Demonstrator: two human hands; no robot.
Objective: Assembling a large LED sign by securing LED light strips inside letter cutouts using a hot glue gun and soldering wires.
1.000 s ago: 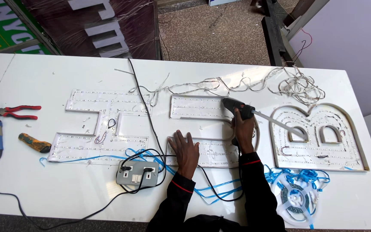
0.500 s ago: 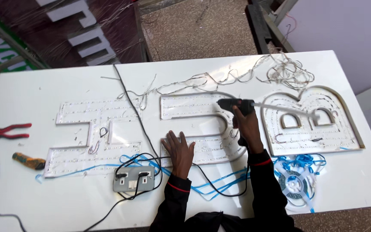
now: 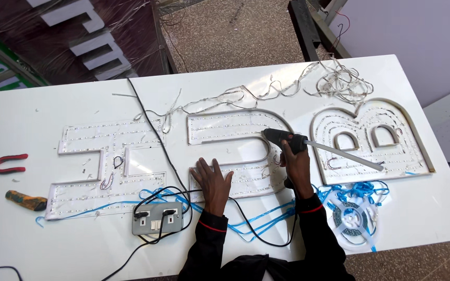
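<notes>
Three sign letters on counter | right hand (image 3: 296,165) clasps glue gun (image 3: 283,139), nozzle at middle letter (image 3: 235,156) mid-counter | left hand (image 3: 212,179) flat, empty, pressing it | strips laid, gluing unfinished

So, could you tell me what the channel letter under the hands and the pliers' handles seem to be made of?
The middle channel letter looks like white plastic or painted sheet, its smooth face carrying rows of small lights; which of the two is unclear. The pliers have red handles with a dull, rubbery-looking coating, probably plastic or rubber over metal.
</notes>
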